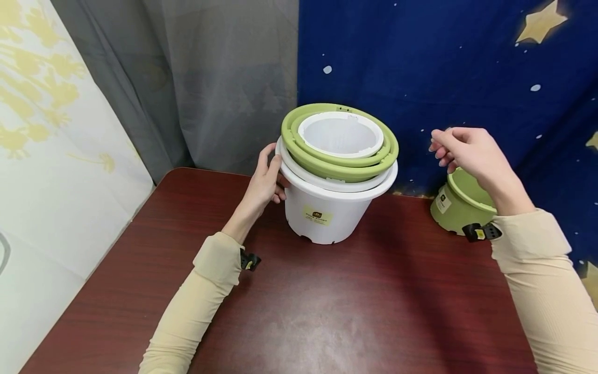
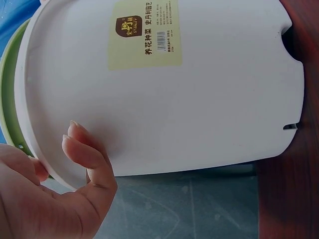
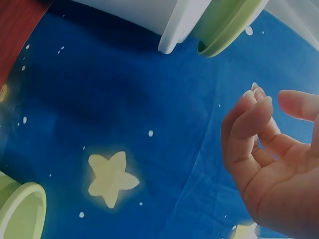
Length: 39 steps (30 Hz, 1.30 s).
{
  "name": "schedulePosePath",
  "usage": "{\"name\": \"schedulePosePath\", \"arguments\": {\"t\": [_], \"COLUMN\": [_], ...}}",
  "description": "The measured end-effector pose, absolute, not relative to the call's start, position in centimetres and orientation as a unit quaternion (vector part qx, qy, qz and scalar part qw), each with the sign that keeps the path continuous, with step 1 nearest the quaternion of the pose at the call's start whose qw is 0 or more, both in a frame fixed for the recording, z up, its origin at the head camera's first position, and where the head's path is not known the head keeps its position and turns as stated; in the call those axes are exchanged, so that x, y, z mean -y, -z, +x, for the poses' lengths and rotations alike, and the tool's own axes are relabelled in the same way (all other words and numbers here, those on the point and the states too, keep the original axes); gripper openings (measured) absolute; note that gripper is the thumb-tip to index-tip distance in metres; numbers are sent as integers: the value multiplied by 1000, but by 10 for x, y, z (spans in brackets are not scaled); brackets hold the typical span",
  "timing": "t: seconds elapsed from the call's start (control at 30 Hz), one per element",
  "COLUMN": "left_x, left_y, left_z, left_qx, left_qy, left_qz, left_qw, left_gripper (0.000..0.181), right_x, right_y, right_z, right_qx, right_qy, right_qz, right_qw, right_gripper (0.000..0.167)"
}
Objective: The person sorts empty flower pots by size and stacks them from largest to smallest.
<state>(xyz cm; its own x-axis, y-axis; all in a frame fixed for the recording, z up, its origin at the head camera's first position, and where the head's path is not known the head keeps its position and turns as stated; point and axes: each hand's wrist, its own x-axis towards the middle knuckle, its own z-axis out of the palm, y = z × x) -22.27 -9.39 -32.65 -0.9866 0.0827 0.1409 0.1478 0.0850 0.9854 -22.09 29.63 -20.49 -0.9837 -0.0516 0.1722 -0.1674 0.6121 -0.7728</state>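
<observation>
A large white flowerpot (image 1: pixel 348 210) with a yellowish label stands upright on the table, with white and green pots nested in it. The smallest white flowerpot (image 1: pixel 343 136) sits innermost, ringed by green rims (image 1: pixel 322 169). My left hand (image 1: pixel 264 183) grips the large pot's rim at its left side; the left wrist view shows curled fingers (image 2: pixel 89 159) by the white wall (image 2: pixel 209 114). Raised in the air to the right of the stack, my right hand (image 1: pixel 474 156) holds nothing. Its fingers hang loosely curled, thumb apart from them in the right wrist view.
A green flowerpot (image 1: pixel 453 210) stands at the table's back right, partly hidden behind my right forearm. The dark red table (image 1: pixel 327 306) backs onto a grey curtain (image 1: pixel 229 88) and a blue star-patterned curtain (image 1: pixel 434 67). A pale sheet (image 1: pixel 56 171) borders the left edge.
</observation>
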Motion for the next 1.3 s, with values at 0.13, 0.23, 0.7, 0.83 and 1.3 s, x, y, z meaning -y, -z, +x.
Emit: {"name": "schedulePosePath", "arguments": {"t": [0.13,0.23,0.7,0.83,1.3], "left_x": [94,94,95,95,94], "left_y": [326,326,326,327,326], "left_z": [-222,-223,-223,-223,-223], "left_qx": [735,736,739,737,738], "left_qy": [673,672,669,671,669], "left_qz": [-77,-77,-77,-78,-79], "left_qw": [23,22,21,20,20], "left_gripper": [53,53,54,54,53], "right_x": [-305,-313,-352,-360,-383], "right_y": [206,207,214,216,223], "right_z": [-218,-215,-200,-197,-186], "right_qx": [886,879,873,873,880], "right_qy": [-457,-470,-482,-482,-469], "right_qz": [54,48,22,11,-16], "right_qw": [59,57,71,69,77], "right_gripper": [31,31,26,26,25]}}
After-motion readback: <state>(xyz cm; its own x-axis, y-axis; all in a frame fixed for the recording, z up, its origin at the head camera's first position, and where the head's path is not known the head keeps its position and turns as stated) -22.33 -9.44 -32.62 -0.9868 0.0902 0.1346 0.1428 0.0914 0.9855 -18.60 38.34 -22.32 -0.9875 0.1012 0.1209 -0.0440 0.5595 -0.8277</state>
